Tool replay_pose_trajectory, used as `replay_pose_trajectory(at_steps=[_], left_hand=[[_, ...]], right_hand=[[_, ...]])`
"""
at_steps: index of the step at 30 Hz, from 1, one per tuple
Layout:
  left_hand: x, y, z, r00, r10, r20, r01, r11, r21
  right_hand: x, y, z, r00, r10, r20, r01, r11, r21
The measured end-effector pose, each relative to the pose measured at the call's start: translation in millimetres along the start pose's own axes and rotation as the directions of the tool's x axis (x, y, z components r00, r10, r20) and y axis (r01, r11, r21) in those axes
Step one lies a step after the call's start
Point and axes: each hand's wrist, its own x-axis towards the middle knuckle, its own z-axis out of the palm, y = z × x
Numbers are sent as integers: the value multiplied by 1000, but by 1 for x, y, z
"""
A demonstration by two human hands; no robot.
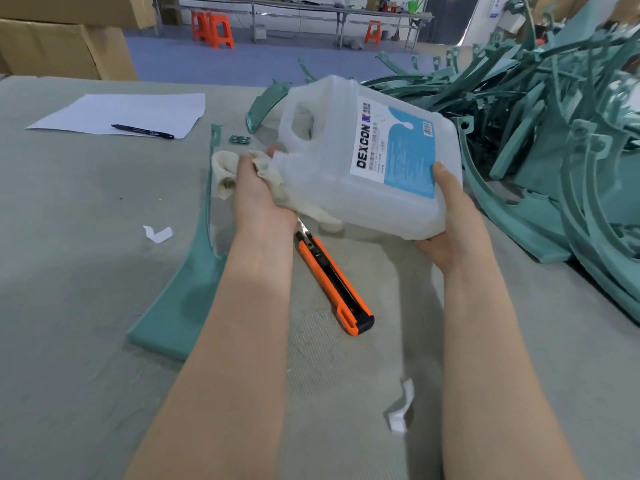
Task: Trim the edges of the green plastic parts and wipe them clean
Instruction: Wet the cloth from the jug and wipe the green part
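My right hand grips the bottom of a translucent white jug with a blue-and-white label, tipped over on its side above the table. Its mouth points at a cream cloth that my left hand holds bunched against it. A long curved green plastic part lies flat on the table under my left forearm. An orange-and-black utility knife lies between my arms, blade end toward the jug.
A big tangled pile of green plastic parts fills the right side. A white paper sheet with a black pen lies far left. Small white scraps dot the grey table cover. Cardboard boxes stand behind.
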Motion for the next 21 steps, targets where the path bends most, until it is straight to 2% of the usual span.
replay_pose_trajectory(at_steps=[3, 5, 11, 13, 16, 19, 21], left_hand=[[2, 4, 25, 996, 90, 20, -88, 993, -82], [0, -3, 39, 992, 119, 47, -116, 991, -69], [-19, -69, 67, 996, -3, 88, -19, 969, 247], [-18, -84, 70, 998, 24, 54, -40, 945, 326], [-13, -93, 73, 996, 0, 92, -34, 932, 361], [-6, -101, 76, 991, -34, 132, -20, 922, 387], [-1, -105, 77, 990, -63, 125, 10, 922, 386]], right_hand=[[2, 5, 1, 995, 92, 44, -96, 990, 104], [1, 7, 2, 993, 115, 3, -114, 978, 174], [-2, 11, 3, 982, 96, -163, -70, 985, 156], [0, 13, 0, 960, 62, -274, -65, 998, -3], [6, 15, -3, 909, -81, -409, -69, 938, -340], [10, 20, -7, 865, -225, -449, -9, 887, -461], [10, 21, -8, 850, -261, -457, -15, 856, -517]])
